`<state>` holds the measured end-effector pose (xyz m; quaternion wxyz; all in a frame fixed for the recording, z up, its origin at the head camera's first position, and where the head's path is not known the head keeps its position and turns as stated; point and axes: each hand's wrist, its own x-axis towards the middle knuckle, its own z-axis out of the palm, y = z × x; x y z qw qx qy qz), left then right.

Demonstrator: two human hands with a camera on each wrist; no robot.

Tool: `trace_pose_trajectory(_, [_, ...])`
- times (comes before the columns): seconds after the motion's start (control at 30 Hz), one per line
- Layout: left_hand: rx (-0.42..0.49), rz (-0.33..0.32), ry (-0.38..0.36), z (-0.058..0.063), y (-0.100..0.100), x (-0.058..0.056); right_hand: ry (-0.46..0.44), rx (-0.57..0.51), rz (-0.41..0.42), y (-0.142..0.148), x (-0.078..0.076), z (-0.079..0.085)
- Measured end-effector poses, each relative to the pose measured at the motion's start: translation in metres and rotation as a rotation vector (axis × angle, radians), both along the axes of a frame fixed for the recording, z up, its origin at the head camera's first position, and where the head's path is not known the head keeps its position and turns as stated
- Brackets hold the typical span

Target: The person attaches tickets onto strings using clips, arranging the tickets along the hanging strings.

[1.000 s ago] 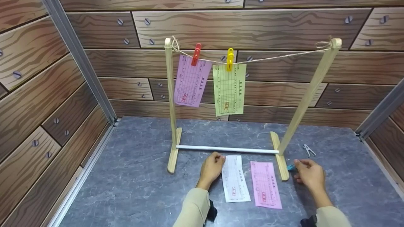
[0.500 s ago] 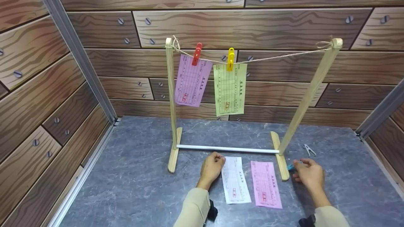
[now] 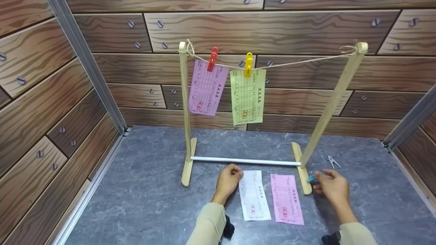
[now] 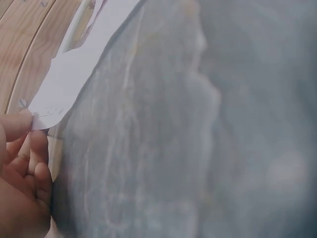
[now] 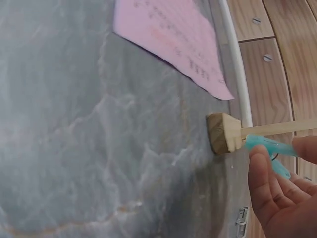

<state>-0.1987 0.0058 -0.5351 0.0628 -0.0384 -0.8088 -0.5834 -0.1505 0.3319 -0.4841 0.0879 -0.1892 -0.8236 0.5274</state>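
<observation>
My left hand (image 3: 229, 180) pinches the top left corner of a white printed slip (image 3: 254, 197); the left wrist view shows thumb and finger on that paper (image 4: 64, 82). Right of it, a pink slip (image 3: 287, 200) lies flat on the table. Between the thumb and fingers of my right hand (image 3: 333, 189) is a turquoise clothespin (image 5: 270, 145), its tip near the rack's right foot (image 3: 303, 175). Overhead, a red clothespin (image 3: 212, 59) holds a purple slip (image 3: 208, 90) on the string (image 3: 299, 62), and a yellow clothespin (image 3: 248, 64) holds a green slip (image 3: 248, 98).
A wooden rack with a left post (image 3: 185, 102) and a right post (image 3: 335, 102) carries the string. A white rod (image 3: 245, 160) joins its feet low down. One pale clothespin (image 3: 333, 162) lies behind my right hand. Wood-patterned walls (image 3: 272, 30) enclose the grey table (image 3: 143, 204).
The white slip has slid slightly toward me. My right hand has shifted a little left, bringing the turquoise clothespin over the rack's right foot. The hanging slips stay put.
</observation>
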Motion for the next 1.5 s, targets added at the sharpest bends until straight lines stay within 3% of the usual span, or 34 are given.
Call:
trace_pose_trajectory(0.27, [0.077,-0.002,0.032,0.004,0.000,-0.001,0.033,-0.035,0.029,0.002,-0.001,0.021])
trace_pose_trajectory(0.47, [0.076,-0.014,0.031,0.026,0.009,0.000,0.095,-0.034,0.054,0.000,-0.002,0.049])
trace_pose_trajectory(0.67, [0.052,-0.056,0.082,0.058,0.019,-0.001,0.191,-0.006,0.098,-0.005,0.000,0.078])
trace_pose_trajectory(0.83, [0.055,-0.087,0.160,0.085,0.025,-0.004,0.302,-0.047,0.144,-0.011,0.002,0.103])
trace_pose_trajectory(1.27, [-0.033,-0.056,0.391,0.167,0.038,-0.013,0.536,-0.029,0.258,-0.036,0.007,0.174])
trace_pose_trajectory(1.5, [-0.062,-0.054,0.453,0.213,0.045,-0.014,0.595,0.022,0.302,-0.047,0.008,0.210])
